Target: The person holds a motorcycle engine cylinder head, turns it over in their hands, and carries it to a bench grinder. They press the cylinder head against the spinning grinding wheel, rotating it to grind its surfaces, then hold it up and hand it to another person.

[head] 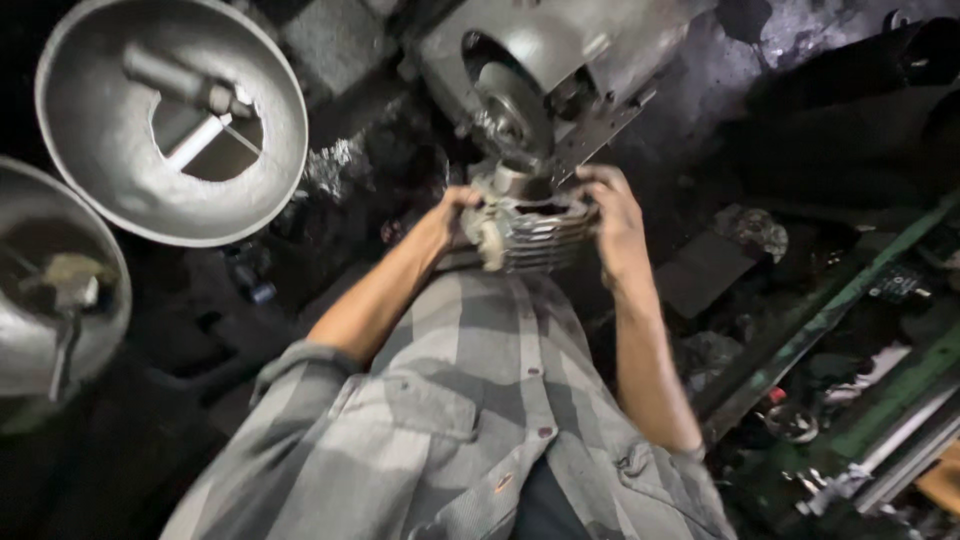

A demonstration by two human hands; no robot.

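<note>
A large metal bowl (110, 190) is seen at upper left. At upper centre, a finned metal cylinder (530, 228) is gripped between the left hand (450, 215) and right hand (612, 215), fingers curled around its sides.

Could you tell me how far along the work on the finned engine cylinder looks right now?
Done: the finned cylinder is off the floor. In hand: left hand and right hand grip its sides, holding it just below the grey engine casing. Left: whether it is seated cannot be told; tools lie in the metal bowl.
</note>
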